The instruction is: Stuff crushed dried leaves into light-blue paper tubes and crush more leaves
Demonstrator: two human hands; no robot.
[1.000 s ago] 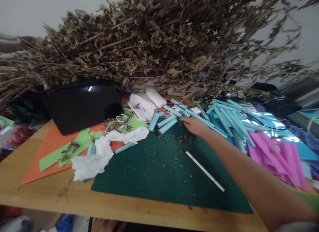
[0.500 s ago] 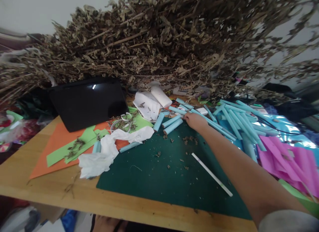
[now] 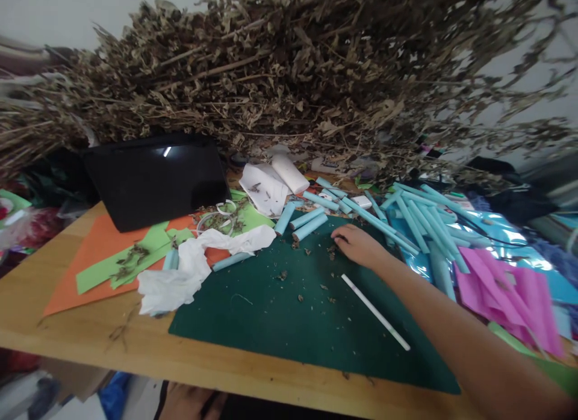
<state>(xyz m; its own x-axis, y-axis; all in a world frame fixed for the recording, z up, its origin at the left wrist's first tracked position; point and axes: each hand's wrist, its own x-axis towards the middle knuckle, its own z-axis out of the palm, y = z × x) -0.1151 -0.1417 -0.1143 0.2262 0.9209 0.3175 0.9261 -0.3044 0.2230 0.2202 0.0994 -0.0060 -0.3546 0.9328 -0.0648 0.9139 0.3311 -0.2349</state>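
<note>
My right hand (image 3: 359,244) reaches in from the right, palm down, low over the dark green mat (image 3: 289,321). Its fingers are loosely bent and slightly apart, and nothing shows between them. Beside and partly under the fingers lie dried leaf crumbs (image 3: 331,253). Left of the hand are short light-blue paper tubes (image 3: 310,227). A thin white stick (image 3: 376,312) lies slantwise on the mat below my forearm. Under the table's front edge, partly cut off, is a patch of skin that seems to be my left hand (image 3: 192,402); its fingers cannot be made out.
A black screen (image 3: 158,182) leans at the back left, by orange and green paper (image 3: 121,260). Crumpled white tissue (image 3: 176,281) overlaps the mat. Long blue tubes (image 3: 422,218) and pink paper (image 3: 508,293) lie right. Dried branches (image 3: 280,77) hang low behind.
My right hand has come away from the ends of the blue tubes and moved nearer, over the leaf crumbs. Its fingers have loosened. The view has shifted slightly.
</note>
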